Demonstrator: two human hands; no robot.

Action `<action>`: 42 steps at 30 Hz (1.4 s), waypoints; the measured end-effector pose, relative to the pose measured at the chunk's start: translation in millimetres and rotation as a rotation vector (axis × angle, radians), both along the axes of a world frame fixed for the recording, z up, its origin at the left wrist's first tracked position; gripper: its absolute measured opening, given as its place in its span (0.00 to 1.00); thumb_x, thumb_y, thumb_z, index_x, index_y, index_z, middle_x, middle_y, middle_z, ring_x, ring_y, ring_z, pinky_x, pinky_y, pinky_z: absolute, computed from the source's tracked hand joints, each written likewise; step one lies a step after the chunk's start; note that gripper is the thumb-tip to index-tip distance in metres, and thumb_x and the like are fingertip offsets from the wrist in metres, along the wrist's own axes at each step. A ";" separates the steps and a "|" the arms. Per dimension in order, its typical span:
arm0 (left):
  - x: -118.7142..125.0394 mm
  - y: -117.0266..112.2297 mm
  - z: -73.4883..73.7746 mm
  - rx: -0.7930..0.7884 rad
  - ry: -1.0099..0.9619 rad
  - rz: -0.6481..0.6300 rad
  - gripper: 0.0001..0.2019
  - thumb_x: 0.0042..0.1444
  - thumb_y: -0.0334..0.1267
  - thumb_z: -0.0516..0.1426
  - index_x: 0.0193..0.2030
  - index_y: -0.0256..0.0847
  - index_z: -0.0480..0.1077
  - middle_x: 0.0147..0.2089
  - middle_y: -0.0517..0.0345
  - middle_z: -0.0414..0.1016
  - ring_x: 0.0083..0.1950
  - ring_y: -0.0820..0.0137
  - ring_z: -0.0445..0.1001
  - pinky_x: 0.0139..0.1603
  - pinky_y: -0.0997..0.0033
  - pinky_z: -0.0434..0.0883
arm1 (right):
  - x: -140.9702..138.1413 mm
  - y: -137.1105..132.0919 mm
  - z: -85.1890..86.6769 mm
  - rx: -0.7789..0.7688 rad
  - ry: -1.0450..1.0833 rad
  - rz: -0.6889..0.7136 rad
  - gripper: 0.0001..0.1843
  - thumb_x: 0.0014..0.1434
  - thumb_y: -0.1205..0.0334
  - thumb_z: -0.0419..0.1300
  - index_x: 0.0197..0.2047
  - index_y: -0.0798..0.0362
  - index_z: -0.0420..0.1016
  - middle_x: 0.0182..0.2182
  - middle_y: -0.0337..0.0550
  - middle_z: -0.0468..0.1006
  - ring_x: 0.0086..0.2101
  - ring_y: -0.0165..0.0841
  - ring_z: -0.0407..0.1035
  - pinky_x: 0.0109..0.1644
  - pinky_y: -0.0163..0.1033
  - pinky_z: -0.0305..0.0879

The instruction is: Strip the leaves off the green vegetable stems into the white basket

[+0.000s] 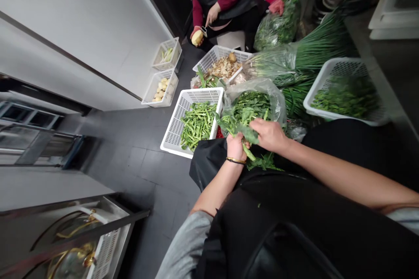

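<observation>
Step in hand: I judge this to be trimming greens. My left hand (pixel 236 147) and right hand (pixel 269 135) meet on one leafy green stalk (pixel 248 136) over my lap, just in front of the plastic bag of greens (pixel 253 105).
Left fingers: wrapped shut around the lower stem, a bangle (pixel 235 161) at the wrist.
Right fingers: closed over the leafy top of the same stalk, palm down.
Location of the stalk: between both hands, above the black apron (pixel 294 226), with loose leaves (pixel 264 162) lying just beneath.
Next move, as I judge it: a clean pull or snap between the two grips, then a short reach left to the white basket of cut stems (pixel 196 123), which sits near my left hand.
Edges: the basket rim lies close to my left wrist; the bag mouth touches the working zone.
Open room: bare grey floor (pixel 137 157) to the left; the right is crowded by a second basket of greens (pixel 347 96) and a bundle of chives (pixel 314 52).
Co-worker: a person's hands (pixel 204 24) peel a potato well apart, beyond a basket of peelings (pixel 224 66).
</observation>
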State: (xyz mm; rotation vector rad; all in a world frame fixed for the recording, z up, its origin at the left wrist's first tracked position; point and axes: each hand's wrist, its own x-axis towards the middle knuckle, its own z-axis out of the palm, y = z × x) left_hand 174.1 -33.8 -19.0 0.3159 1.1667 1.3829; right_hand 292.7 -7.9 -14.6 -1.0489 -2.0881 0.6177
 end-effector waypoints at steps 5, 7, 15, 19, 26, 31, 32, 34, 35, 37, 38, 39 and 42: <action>-5.6 3.1 -2.4 0.018 -0.095 -0.026 0.16 0.44 0.45 0.64 0.31 0.33 0.70 0.19 0.64 0.63 0.16 0.82 0.57 0.17 0.78 0.53 | 10.9 -12.5 2.2 -0.156 0.120 0.184 0.14 0.58 0.53 0.52 0.29 0.54 0.71 0.25 0.44 0.73 0.27 0.32 0.68 0.31 0.36 0.62; -4.3 2.1 -1.6 0.048 -0.139 -0.063 0.16 0.45 0.46 0.63 0.32 0.33 0.70 0.19 0.64 0.63 0.16 0.82 0.56 0.17 0.78 0.53 | 13.7 -2.0 3.2 -0.431 0.222 0.059 0.17 0.56 0.48 0.55 0.30 0.54 0.70 0.20 0.41 0.72 0.21 0.31 0.66 0.26 0.36 0.62; 1.9 -5.1 -0.8 0.150 0.133 -0.045 0.19 0.39 0.44 0.67 0.35 0.35 0.69 0.28 0.58 0.71 0.24 0.77 0.69 0.21 0.78 0.62 | 1.6 25.9 9.7 -0.708 0.301 0.003 0.23 0.51 0.43 0.59 0.19 0.54 0.68 0.11 0.39 0.67 0.13 0.27 0.60 0.18 0.34 0.58; 0.0 -9.7 -1.7 0.097 0.078 -0.151 0.21 0.41 0.49 0.65 0.34 0.35 0.66 0.22 0.59 0.70 0.16 0.78 0.64 0.14 0.79 0.57 | 4.7 21.5 0.7 -0.681 0.348 0.104 0.24 0.54 0.42 0.57 0.19 0.54 0.66 0.14 0.40 0.69 0.16 0.27 0.62 0.22 0.34 0.62; 1.2 -1.2 -3.7 0.065 0.034 0.019 0.22 0.37 0.47 0.67 0.32 0.38 0.61 0.21 0.63 0.68 0.16 0.79 0.64 0.16 0.80 0.59 | 24.9 -14.9 -13.2 0.079 0.037 0.210 0.15 0.59 0.56 0.51 0.40 0.53 0.75 0.34 0.50 0.77 0.35 0.36 0.71 0.38 0.38 0.66; -7.3 -5.9 4.5 0.104 0.053 -0.085 0.22 0.40 0.47 0.66 0.34 0.38 0.62 0.23 0.59 0.72 0.20 0.74 0.70 0.17 0.79 0.63 | 73.2 -0.4 -39.5 -0.261 -0.459 0.241 0.06 0.50 0.59 0.60 0.29 0.51 0.75 0.27 0.48 0.77 0.31 0.38 0.73 0.34 0.40 0.66; -8.1 -7.8 6.3 0.099 0.035 -0.131 0.21 0.41 0.48 0.66 0.34 0.38 0.62 0.23 0.59 0.72 0.19 0.73 0.70 0.17 0.78 0.63 | 80.0 6.9 -42.5 -0.375 -0.583 0.203 0.05 0.45 0.59 0.63 0.25 0.52 0.74 0.24 0.47 0.76 0.28 0.40 0.72 0.32 0.40 0.66; -8.8 -10.3 10.0 0.059 -0.029 -0.234 0.19 0.44 0.47 0.64 0.32 0.37 0.62 0.22 0.58 0.72 0.18 0.73 0.70 0.16 0.77 0.64 | 83.8 21.2 -40.7 -0.530 -0.596 0.129 0.10 0.39 0.58 0.67 0.26 0.53 0.75 0.23 0.48 0.76 0.27 0.41 0.72 0.29 0.41 0.65; -9.0 -10.6 11.8 0.030 -0.072 -0.283 0.18 0.45 0.47 0.64 0.31 0.37 0.63 0.22 0.58 0.71 0.18 0.73 0.69 0.16 0.77 0.63 | 80.4 27.3 -35.7 -0.581 -0.464 0.122 0.14 0.40 0.54 0.67 0.30 0.54 0.76 0.26 0.48 0.77 0.28 0.40 0.72 0.30 0.41 0.65; -9.1 -9.3 15.2 -0.039 -0.164 -0.381 0.16 0.47 0.45 0.63 0.30 0.36 0.63 0.22 0.58 0.71 0.17 0.75 0.68 0.15 0.78 0.62 | 64.8 36.3 -20.6 -0.661 -0.072 0.210 0.22 0.47 0.47 0.62 0.40 0.54 0.75 0.30 0.46 0.78 0.29 0.36 0.72 0.30 0.39 0.66; -8.8 -8.3 16.3 -0.067 -0.199 -0.422 0.15 0.48 0.44 0.62 0.30 0.36 0.64 0.22 0.57 0.71 0.17 0.76 0.67 0.14 0.79 0.61 | 54.2 39.0 -12.4 -0.695 0.102 0.259 0.22 0.51 0.44 0.58 0.41 0.54 0.74 0.28 0.44 0.77 0.27 0.33 0.71 0.29 0.38 0.66; -8.2 -7.4 16.9 -0.086 -0.216 -0.451 0.14 0.49 0.44 0.62 0.30 0.35 0.64 0.23 0.56 0.71 0.17 0.76 0.67 0.14 0.79 0.60 | 42.9 40.2 -5.0 -0.716 0.222 0.286 0.22 0.53 0.43 0.56 0.38 0.54 0.74 0.25 0.41 0.76 0.24 0.31 0.69 0.27 0.36 0.64; -3.7 -8.4 13.0 -0.029 -0.144 -0.356 0.15 0.48 0.45 0.62 0.31 0.35 0.64 0.24 0.55 0.72 0.17 0.78 0.65 0.13 0.80 0.57 | 13.1 34.9 6.6 -0.563 0.240 0.170 0.22 0.55 0.43 0.55 0.24 0.54 0.69 0.16 0.37 0.68 0.18 0.27 0.62 0.24 0.34 0.58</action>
